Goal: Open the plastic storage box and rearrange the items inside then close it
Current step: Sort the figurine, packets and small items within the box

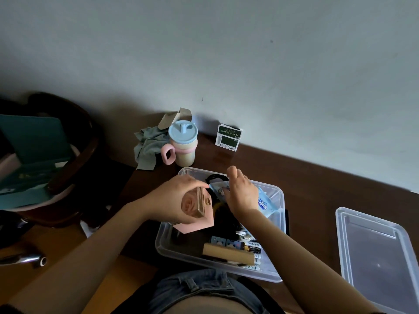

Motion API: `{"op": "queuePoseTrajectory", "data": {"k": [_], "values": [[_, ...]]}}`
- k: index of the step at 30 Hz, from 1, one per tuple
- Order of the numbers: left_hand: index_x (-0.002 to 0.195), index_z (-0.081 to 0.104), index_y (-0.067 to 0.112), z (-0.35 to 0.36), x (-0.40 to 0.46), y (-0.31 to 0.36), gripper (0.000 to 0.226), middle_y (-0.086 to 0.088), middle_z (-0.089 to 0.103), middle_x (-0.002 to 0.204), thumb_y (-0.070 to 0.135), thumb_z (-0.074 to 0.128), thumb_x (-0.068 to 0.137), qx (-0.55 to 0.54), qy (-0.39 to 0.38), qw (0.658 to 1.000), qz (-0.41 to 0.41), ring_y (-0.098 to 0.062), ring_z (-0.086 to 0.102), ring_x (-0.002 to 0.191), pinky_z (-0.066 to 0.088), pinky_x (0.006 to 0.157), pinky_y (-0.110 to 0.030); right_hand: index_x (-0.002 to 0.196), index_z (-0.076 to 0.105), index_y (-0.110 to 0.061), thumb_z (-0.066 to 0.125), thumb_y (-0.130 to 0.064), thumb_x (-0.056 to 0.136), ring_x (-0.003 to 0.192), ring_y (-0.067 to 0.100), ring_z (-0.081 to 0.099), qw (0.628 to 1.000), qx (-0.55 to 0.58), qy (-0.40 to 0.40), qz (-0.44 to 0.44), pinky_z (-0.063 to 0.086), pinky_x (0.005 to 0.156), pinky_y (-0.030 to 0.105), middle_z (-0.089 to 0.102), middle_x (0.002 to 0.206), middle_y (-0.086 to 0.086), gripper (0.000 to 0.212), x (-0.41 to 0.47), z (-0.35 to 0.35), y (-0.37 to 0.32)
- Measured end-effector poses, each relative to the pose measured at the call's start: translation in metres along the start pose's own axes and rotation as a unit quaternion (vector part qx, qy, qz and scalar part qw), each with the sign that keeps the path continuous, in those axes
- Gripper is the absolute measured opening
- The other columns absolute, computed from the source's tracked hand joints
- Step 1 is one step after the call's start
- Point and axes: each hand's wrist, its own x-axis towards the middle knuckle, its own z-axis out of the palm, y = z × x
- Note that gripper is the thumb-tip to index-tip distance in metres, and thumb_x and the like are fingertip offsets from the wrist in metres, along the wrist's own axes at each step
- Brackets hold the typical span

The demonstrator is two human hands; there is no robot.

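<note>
The clear plastic storage box (280, 225) stands open on the dark wooden table, right in front of me. Its clear lid (376, 257) lies flat on the table to the right. My left hand (174, 198) holds a pink box with a wooden piece (200, 214) above the box's left side. My right hand (240, 191) reaches into the far end and grips a small clear packet (218, 189). Inside lie a blue wipes pack (264, 203), black cables, batteries (252, 247) and a tan wooden block (227, 254).
Behind the box stand a lidded cup with a pink handle (182, 143), a crumpled grey cloth (147, 148) and a small green-and-white carton (228, 137) by the wall. A dark chair (74, 155) holding teal items is at the left.
</note>
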Motion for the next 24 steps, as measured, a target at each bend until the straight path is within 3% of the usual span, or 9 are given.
{"op": "queuePoseTrajectory", "data": {"k": [4,6,8,11,13,15,17,20,24], "values": [[0.133,0.037,0.047,0.005,0.003,0.001,0.081,0.020,0.042,0.129,0.047,0.077,0.063,0.017,-0.008,1.000,-0.009,0.002,0.035,0.121,0.034,0.100,-0.020,0.099,0.056,-0.010,0.054,0.000,0.078,0.080,0.029,0.056,0.995,0.005,0.065,-0.082,0.036,0.044,0.033,0.055,0.093,0.008,0.024,-0.004,-0.002,-0.002],[0.132,0.042,0.044,0.004,0.005,0.000,0.078,0.021,0.044,0.126,0.043,0.081,0.064,-0.047,0.032,0.998,-0.024,0.004,0.040,0.119,0.036,0.099,-0.019,0.082,0.064,-0.010,0.062,-0.006,0.074,0.070,0.027,0.057,0.980,-0.006,0.103,-0.169,0.035,0.036,0.028,0.058,0.081,0.007,0.010,-0.007,-0.004,-0.001],[0.130,0.048,0.040,0.002,0.004,-0.003,0.072,0.017,0.047,0.127,0.032,0.084,0.067,-0.134,0.068,0.988,-0.040,0.003,0.044,0.120,0.039,0.097,-0.016,0.069,0.066,-0.014,0.080,-0.010,0.061,0.065,0.023,0.058,0.968,-0.036,0.108,-0.224,0.037,0.036,0.026,0.059,0.073,0.003,0.017,-0.008,-0.004,0.002],[0.123,0.052,0.039,-0.001,0.001,-0.008,0.064,0.005,0.056,0.126,0.012,0.081,0.073,-0.255,0.133,0.956,-0.062,-0.002,0.054,0.115,0.043,0.090,-0.010,0.061,0.066,-0.017,0.087,-0.008,0.041,0.061,0.020,0.059,0.969,-0.046,0.083,-0.228,0.039,0.038,0.023,0.060,0.067,-0.001,0.030,-0.011,-0.005,0.004],[0.118,0.054,0.038,0.000,0.000,-0.010,0.057,0.000,0.062,0.121,0.003,0.074,0.078,-0.325,0.185,0.924,-0.081,-0.009,0.060,0.110,0.046,0.086,-0.012,0.062,0.067,-0.019,0.086,-0.012,0.042,0.061,0.018,0.061,0.971,-0.059,0.070,-0.219,0.037,0.041,0.021,0.062,0.068,-0.004,0.028,-0.014,-0.007,0.001],[0.117,0.055,0.036,0.002,-0.001,-0.013,0.048,-0.003,0.063,0.121,0.003,0.066,0.084,-0.396,0.217,0.886,-0.108,-0.014,0.060,0.111,0.049,0.083,-0.018,0.075,0.070,-0.018,0.076,-0.018,0.064,0.071,0.018,0.063,0.973,-0.062,0.015,-0.221,0.039,0.049,0.023,0.064,0.079,-0.003,0.013,-0.017,-0.007,-0.006],[0.122,0.054,0.033,0.004,-0.002,-0.016,0.044,-0.004,0.063,0.121,0.005,0.060,0.089,-0.445,0.229,0.856,-0.130,-0.019,0.059,0.113,0.049,0.088,-0.027,0.100,0.068,-0.020,0.055,-0.021,0.086,0.092,0.021,0.062,0.965,-0.027,-0.136,-0.221,0.043,0.063,0.027,0.063,0.100,0.000,0.019,-0.019,-0.002,-0.015],[0.130,0.050,0.029,0.007,-0.005,-0.019,0.044,-0.004,0.064,0.120,0.014,0.060,0.090,-0.482,0.226,0.834,-0.143,-0.020,0.060,0.111,0.049,0.092,-0.037,0.122,0.060,-0.030,0.056,-0.023,0.088,0.102,0.020,0.059,0.922,0.024,-0.285,-0.261,0.048,0.074,0.029,0.062,0.114,0.000,0.035,-0.019,0.008,-0.029],[0.126,0.053,0.033,0.011,-0.008,-0.016,0.035,0.001,0.067,0.111,0.023,0.055,0.092,-0.511,0.219,0.818,-0.147,-0.012,0.066,0.096,0.054,0.071,-0.025,0.136,0.046,-0.036,0.061,-0.016,0.087,0.104,0.023,0.056,0.882,0.044,-0.386,-0.267,0.048,0.075,0.032,0.058,0.121,0.002,0.056,-0.016,0.037,-0.046]]}}
